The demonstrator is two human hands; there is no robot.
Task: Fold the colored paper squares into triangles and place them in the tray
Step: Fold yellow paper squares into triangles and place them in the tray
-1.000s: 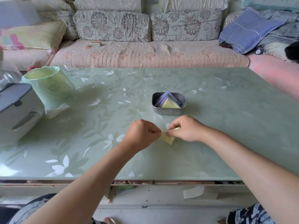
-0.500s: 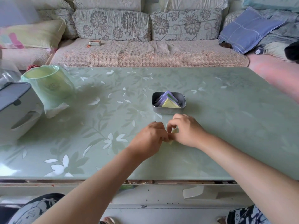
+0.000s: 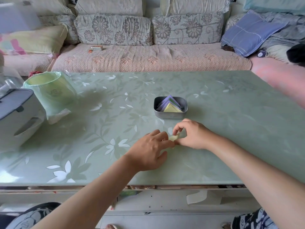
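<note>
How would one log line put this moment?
left hand: touches yellow paper | right hand: pinches it | tray: holds folded triangles

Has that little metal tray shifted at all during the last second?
No. The tray sits by the same white leaf prints on the table as before.

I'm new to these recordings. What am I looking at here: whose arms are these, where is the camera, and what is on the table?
There is no machine here. A person works with bare hands, and the single picture comes from a camera worn on their head, looking forward and down. On the green glass table stands a small metal tray holding folded triangles, purple and yellow. Nearer the person, the right hand pinches a small yellow paper, and the left hand touches its other end with fairly straight fingers. A green-lined bin and a white box stand at the left. A sofa is behind.
</note>
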